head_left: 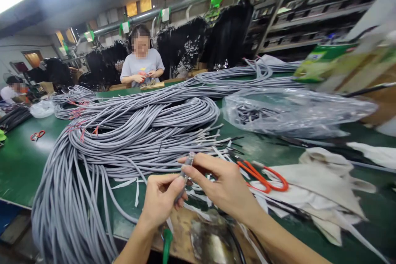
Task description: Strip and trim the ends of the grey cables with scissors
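Close in front of me, both hands pinch the end of one grey cable (184,175). My left hand (163,196) is closed round the cable just below its tip. My right hand (221,179) closes thumb and fingers on the tip, where a small pale end shows; its detail is too small to make out. Behind my hands lies a large bundle of grey cables (145,115), with reddish wire ends at the left and pale stripped ends near my right hand. White strips (137,192) are scattered under and beside my hands.
Orange-handled scissors (262,177) lie right of my hand, by a cream cloth (328,185). A clear plastic bag (297,109) holds small dark parts. Other red scissors (37,135) rest at left on the green table (18,165). A person (142,60) works across the table.
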### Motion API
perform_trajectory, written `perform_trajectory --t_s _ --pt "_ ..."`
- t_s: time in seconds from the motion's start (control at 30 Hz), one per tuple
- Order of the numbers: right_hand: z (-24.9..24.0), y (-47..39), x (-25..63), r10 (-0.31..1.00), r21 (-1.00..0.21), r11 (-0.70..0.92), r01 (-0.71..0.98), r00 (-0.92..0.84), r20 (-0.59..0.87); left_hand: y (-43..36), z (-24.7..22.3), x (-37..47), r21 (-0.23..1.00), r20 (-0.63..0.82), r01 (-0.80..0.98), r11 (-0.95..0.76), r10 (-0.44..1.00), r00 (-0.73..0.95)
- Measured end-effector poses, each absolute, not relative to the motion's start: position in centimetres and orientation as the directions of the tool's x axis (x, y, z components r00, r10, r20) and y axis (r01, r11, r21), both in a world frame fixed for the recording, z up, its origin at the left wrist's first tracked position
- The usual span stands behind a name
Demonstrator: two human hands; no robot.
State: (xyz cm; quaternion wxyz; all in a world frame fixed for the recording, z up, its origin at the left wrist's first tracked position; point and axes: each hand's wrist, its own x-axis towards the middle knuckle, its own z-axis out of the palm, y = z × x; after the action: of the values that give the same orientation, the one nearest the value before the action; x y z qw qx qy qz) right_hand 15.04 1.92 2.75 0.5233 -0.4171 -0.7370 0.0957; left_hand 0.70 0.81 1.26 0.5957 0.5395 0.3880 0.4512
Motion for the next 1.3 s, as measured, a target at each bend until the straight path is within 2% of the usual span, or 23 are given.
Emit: perform_trajectory --t_s 0.1,0.47,0.63,0.83,1.1,1.2,1.3 --pt "2.6 1.9 15.0 0.705 -0.591 0.649 0.479 -0.089 0.703 0.8 1.3 0.6 0.995 0.024 -0.100 0.009 0.945 0.325" --pt "2.2 1.4 15.1 0.650 -0.510 0.672 0.537 -0.097 0.754 0.9 1.4 0.6 0.998 -0.008 -0.058 0.034 0.917 0.398" --pt "2.6 1.5 15.3 0.693 -0.568 0.641 0.515 -0.071 0.717 1.0 1.7 0.6 0.994 -0.034 -0.077 0.075 0.901 0.432" --pt "2.8 1.5 15.4 0.686 -0.575 0.647 0.501 -0.053 0.726 1.0 1.3 0.6 0.995 -0.045 -0.061 0.077 0.906 0.420" --pt "3.3 1.5 15.1 0.739 -0.616 0.596 0.514 -0.051 0.672 0.9 1.1 0.6 0.995 -0.030 -0.071 0.063 0.916 0.400" --pt "3.7 1.3 16.5 0.792 -0.660 0.546 0.516 -0.063 0.607 0.9 0.8 0.7 0.993 -0.002 -0.111 0.041 0.944 0.329" --pt "3.2 1.0 19.8 0.865 -0.721 0.359 0.593 0.079 0.496 1.2 0.7 0.5 0.986 0.027 -0.166 -0.007 0.993 0.119"
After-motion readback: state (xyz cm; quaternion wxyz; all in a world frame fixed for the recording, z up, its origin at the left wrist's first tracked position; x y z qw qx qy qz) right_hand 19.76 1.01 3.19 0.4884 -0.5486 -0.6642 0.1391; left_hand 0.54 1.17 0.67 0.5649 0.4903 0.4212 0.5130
